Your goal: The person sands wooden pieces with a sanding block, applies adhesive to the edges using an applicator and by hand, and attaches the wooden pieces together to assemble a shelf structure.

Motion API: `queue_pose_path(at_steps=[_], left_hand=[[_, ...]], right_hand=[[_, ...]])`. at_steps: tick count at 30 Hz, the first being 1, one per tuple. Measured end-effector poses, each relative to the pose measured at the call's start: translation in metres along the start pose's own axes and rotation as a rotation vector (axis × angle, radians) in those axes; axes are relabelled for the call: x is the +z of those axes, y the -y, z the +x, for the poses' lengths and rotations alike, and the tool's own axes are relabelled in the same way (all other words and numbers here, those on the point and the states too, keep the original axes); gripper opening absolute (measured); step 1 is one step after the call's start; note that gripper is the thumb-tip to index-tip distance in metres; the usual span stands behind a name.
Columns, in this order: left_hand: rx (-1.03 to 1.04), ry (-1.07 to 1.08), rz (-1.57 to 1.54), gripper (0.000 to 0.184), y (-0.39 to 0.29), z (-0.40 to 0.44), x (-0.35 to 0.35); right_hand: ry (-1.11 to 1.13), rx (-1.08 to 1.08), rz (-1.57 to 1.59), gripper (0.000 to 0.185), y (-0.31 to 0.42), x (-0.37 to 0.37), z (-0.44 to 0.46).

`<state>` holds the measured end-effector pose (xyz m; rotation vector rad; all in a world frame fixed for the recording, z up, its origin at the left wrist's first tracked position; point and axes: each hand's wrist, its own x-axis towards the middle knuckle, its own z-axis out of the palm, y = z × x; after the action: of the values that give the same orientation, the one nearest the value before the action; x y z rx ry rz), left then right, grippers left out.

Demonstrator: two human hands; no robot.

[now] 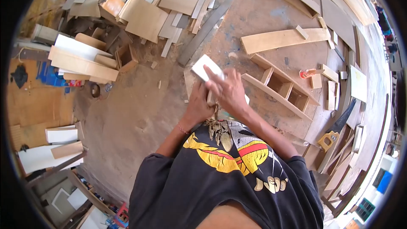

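A small white-faced board (202, 65) is held up in front of my chest, over the edge of the work surface. My left hand (198, 99) is closed around its lower end, and some of those fingers are hidden behind my right hand. Across the board's face lies my right hand (229, 87), index finger stretched along the white side and the other fingers bent and slightly blurred. Whether anything small sits under the right fingers I cannot make out. Right of my hands, a wooden frame with compartments (277, 85) rests on the work surface.
A curved plywood piece (284, 40) lies beyond the frame. A handsaw (335, 129) with a yellow handle is at the right, near an orange-red bottle (305, 74). Stacked board offcuts (146, 17) fill the far left, and more boards (82, 61) lean at the left.
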<state>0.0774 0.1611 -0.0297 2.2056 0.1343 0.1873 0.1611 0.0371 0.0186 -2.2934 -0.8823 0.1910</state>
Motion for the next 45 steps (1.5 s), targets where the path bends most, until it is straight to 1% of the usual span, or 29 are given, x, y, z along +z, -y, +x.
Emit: queue_pose_path(at_steps=[1,2,4,6,8,10,11,13,14,15,16,18,19,22,23,24,26,28,29,30,33,35,36,38,40,41,42,44,45], left_hand=[[0.004,-0.036,-0.106,0.052,0.000,0.000,-0.001],[0.012,-0.071,-0.212,0.048,0.000,0.001,-0.001],[0.225,-0.052,0.027,0.052,0.002,0.011,-0.013],[0.100,0.001,0.036,0.054,-0.016,0.017,-0.025],[0.169,-0.022,-0.009,0.055,-0.030,0.019,-0.031],[0.226,-0.001,-0.016,0.058,-0.020,0.028,-0.030],[0.171,0.031,0.003,0.055,-0.012,0.030,-0.027],[0.170,0.108,0.001,0.047,0.011,0.032,-0.020],[0.290,0.082,0.003,0.044,0.016,0.035,-0.019],[0.227,0.045,-0.091,0.041,0.016,0.039,-0.015],[0.260,0.131,0.115,0.045,0.011,0.043,-0.024],[0.355,-0.074,0.072,0.049,-0.014,0.049,-0.029],[0.360,0.004,0.033,0.060,-0.016,0.053,-0.031],[0.454,0.005,0.120,0.057,0.003,0.065,-0.021],[0.321,0.258,0.138,0.052,0.011,0.068,-0.026],[0.424,0.152,-0.017,0.051,0.025,0.069,-0.017],[0.299,0.150,-0.370,0.056,0.039,0.076,0.000],[0.296,0.355,-0.063,0.049,0.008,0.084,-0.021],[0.439,0.083,0.009,0.049,-0.024,0.079,-0.026],[0.512,0.025,0.034,0.049,-0.026,0.080,-0.020],[0.504,0.003,0.003,0.049,-0.024,0.092,-0.016],[0.062,0.571,-0.035,0.048,-0.028,0.098,-0.024],[0.321,0.272,-0.052,0.047,-0.030,0.094,-0.018],[0.017,0.610,-0.076,0.050,-0.028,0.105,-0.025],[0.397,0.169,-0.075,0.052,-0.036,0.101,-0.016],[0.468,0.207,-0.132,0.052,-0.042,0.104,-0.018],[0.477,0.208,-0.128,0.052,-0.052,0.109,-0.023],[0.528,0.247,-0.341,0.052,-0.065,0.115,-0.031],[0.304,0.326,-0.602,0.056,-0.058,0.119,-0.029]], right_hand=[[-0.001,-0.089,-0.014,0.042,0.008,0.000,-0.010],[0.008,-0.115,0.014,0.043,0.020,-0.005,-0.019],[-0.029,-0.096,0.051,0.043,0.022,-0.007,-0.015],[-0.113,-0.003,-0.029,0.043,0.009,0.005,0.007],[-0.105,0.140,0.039,0.043,0.001,0.003,0.025],[-0.193,0.096,-0.056,0.043,0.005,0.005,0.022],[-0.179,0.048,-0.067,0.043,0.010,0.007,0.015],[-0.134,-0.036,-0.056,0.044,0.028,0.002,-0.005],[-0.143,-0.045,-0.050,0.045,0.030,-0.001,-0.007],[-0.165,-0.022,-0.047,0.045,0.027,-0.002,-0.003],[-0.184,0.002,-0.043,0.044,0.022,-0.002,0.003],[-0.238,0.133,-0.061,0.043,0.008,-0.005,0.025],[-0.216,0.188,-0.021,0.042,0.004,-0.010,0.031],[-0.304,0.133,-0.128,0.041,0.011,-0.011,0.025],[-0.269,0.055,-0.135,0.041,0.019,-0.010,0.015],[-0.307,-0.055,-0.130,0.042,0.032,-0.011,0.004],[-0.357,-0.074,-0.206,0.043,0.038,-0.020,0.000],[-0.367,0.053,-0.202,0.043,0.020,-0.021,0.014],[-0.376,0.154,-0.195,0.043,0.008,-0.026,0.024],[-0.298,0.266,-0.113,0.043,0.006,-0.038,0.029],[-0.354,0.206,-0.169,0.041,0.000,-0.035,0.029],[-0.363,0.069,-0.192,0.042,0.010,-0.028,0.016],[-0.411,0.011,-0.199,0.042,0.014,-0.030,0.011],[-0.357,0.086,-0.217,0.042,0.008,-0.036,0.016],[-0.333,0.246,-0.203,0.042,-0.014,-0.045,0.033],[-0.372,0.305,-0.200,0.042,-0.026,-0.053,0.041],[-0.411,0.337,-0.070,0.042,-0.033,-0.065,0.043],[-0.332,0.470,0.351,0.047,-0.040,-0.086,0.046],[-0.327,0.463,0.348,0.047,-0.045,-0.086,0.046]])
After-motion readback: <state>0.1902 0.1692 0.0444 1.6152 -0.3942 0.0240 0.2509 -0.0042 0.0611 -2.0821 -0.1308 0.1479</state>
